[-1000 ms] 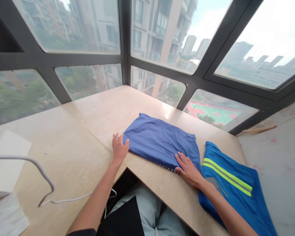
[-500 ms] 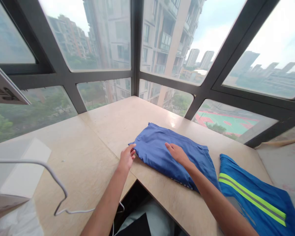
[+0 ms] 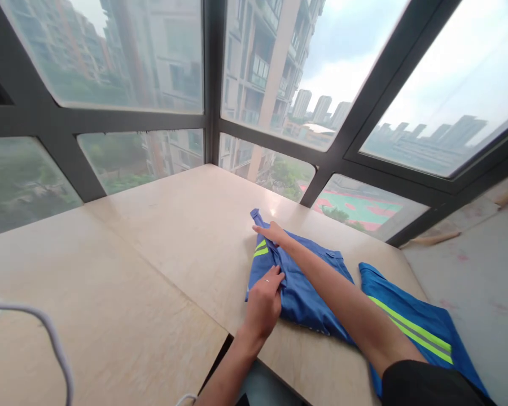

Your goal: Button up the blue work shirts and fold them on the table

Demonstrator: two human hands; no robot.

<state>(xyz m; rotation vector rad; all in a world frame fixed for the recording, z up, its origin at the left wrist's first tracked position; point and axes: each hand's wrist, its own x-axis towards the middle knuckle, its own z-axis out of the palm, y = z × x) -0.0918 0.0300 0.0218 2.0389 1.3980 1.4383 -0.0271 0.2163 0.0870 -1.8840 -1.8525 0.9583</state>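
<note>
A blue garment (image 3: 309, 287) with a short lime stripe lies folded on the wooden table (image 3: 152, 248). My left hand (image 3: 263, 301) rests on its near left edge, fingers pressed flat on the cloth, a ring on one finger. My right hand (image 3: 273, 233) reaches across to the garment's far left corner, fingers stretched out flat on the fabric. Neither hand grips anything.
A second, brighter blue garment (image 3: 423, 332) with lime stripes lies to the right on the table. A white wire hanger (image 3: 46, 332) shows at the lower left. Dark-framed windows (image 3: 211, 84) wall the table's far sides. A gap in the table opens at my lap.
The garment's left part has been folded over to the right, so it is narrower and shows a lime stripe. Both hands moved right with the fold; the right hand now reaches the far corner.
</note>
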